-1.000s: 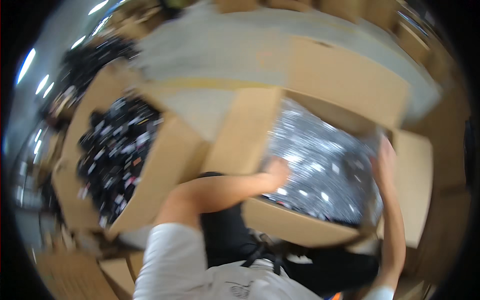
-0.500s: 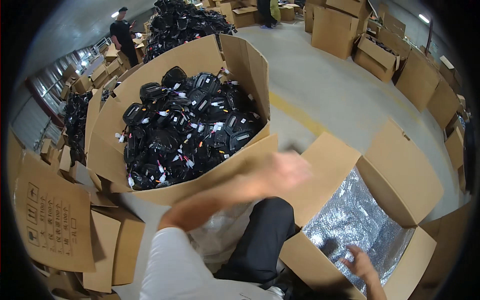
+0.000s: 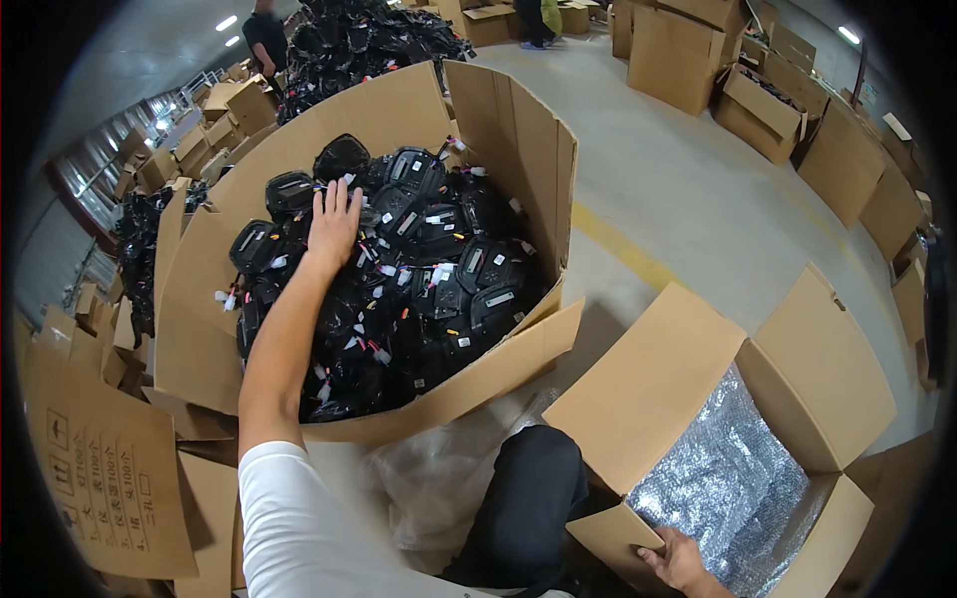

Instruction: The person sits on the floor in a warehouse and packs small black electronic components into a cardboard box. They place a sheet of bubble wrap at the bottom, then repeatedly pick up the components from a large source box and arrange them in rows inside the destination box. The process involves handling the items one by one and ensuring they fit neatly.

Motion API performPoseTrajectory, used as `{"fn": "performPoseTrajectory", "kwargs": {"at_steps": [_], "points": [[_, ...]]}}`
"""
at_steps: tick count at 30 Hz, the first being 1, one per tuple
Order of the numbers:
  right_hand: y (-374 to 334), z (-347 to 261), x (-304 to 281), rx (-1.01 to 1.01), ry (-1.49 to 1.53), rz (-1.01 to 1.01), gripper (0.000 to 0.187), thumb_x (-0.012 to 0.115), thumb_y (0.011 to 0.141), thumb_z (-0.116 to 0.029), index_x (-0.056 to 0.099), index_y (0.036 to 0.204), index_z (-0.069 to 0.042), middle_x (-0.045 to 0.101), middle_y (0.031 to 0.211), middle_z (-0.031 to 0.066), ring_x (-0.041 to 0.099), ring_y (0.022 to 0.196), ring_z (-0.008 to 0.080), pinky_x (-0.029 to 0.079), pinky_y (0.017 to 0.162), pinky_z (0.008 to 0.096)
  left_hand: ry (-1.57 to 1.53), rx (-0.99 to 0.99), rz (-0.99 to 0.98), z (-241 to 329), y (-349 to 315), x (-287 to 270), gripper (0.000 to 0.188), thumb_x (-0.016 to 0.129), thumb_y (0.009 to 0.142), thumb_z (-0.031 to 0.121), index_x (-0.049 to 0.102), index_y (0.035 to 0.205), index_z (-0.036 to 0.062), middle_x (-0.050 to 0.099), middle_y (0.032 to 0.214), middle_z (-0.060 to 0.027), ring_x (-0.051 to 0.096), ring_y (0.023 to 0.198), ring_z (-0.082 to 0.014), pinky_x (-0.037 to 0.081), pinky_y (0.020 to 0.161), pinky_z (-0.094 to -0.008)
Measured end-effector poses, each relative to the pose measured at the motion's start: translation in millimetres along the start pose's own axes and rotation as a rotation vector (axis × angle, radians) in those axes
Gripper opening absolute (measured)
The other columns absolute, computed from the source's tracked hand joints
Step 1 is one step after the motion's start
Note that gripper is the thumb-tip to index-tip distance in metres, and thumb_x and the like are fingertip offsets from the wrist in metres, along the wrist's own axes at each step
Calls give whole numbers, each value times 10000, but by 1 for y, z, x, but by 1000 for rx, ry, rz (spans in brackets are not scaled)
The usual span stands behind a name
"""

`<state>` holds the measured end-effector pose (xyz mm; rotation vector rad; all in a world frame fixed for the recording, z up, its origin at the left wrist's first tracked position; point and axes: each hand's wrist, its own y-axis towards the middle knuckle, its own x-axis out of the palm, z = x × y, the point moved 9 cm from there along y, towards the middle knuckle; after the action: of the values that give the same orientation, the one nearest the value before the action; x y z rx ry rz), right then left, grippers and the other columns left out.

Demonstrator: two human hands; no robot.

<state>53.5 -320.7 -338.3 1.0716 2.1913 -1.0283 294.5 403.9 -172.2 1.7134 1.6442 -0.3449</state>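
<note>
My left hand [image 3: 334,227] reaches into a large cardboard box [image 3: 506,130], fingers stretched over a heap of black plastic housings [image 3: 399,209]. These have wires and white connectors, and several look wrapped in clear film. The fingertips are over the units at the heap's far left; whether they touch is hard to tell. My right hand [image 3: 680,561] grips the near left edge of a smaller cardboard box [image 3: 648,369], thumb and fingers curled at its wall. Its flaps are spread apart. Silvery bubble wrap [image 3: 723,478] lines or covers the inside, hiding anything underneath.
Clear plastic sheeting [image 3: 439,473] lies between the two boxes, by my knee [image 3: 543,468]. A printed cardboard flap [image 3: 100,458] stands at left. Behind the big box rises another black heap [image 3: 364,50]. Boxes [image 3: 678,55] line the right side; a person [image 3: 265,42] stands at far left.
My left hand has swung from between the boxes, leftward and away, over the black housings. My right hand has moved from above the bubble wrap to the box's near left edge.
</note>
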Motion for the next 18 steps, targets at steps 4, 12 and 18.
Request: {"fn": "performPoseTrajectory", "kwargs": {"at_steps": [4,12,18], "points": [[-8,6,-1,80,-36,28,360,797,849,-326,703,1071,-59,699,901,182,706,805,372,569,720,428,-235,85,-314,9,52,12,934,869,675,227,438,1499,143,395,1559,-183,312,1486,-361,255,1203,-576],[-11,25,4,40,-75,41,437,763,863,-406,680,1105,-51,703,937,213,689,845,420,565,753,477,-344,124,-259,6,44,11,605,777,700,161,603,1277,107,477,1423,-191,521,1291,-444,472,1014,-619],[-16,22,-2,-10,-123,130,432,739,872,-442,662,1048,-54,699,887,205,691,797,414,559,714,490,-377,118,-368,-9,26,12,616,773,669,313,644,1229,90,713,1098,-201,676,1075,-387,405,1046,-603]]}}
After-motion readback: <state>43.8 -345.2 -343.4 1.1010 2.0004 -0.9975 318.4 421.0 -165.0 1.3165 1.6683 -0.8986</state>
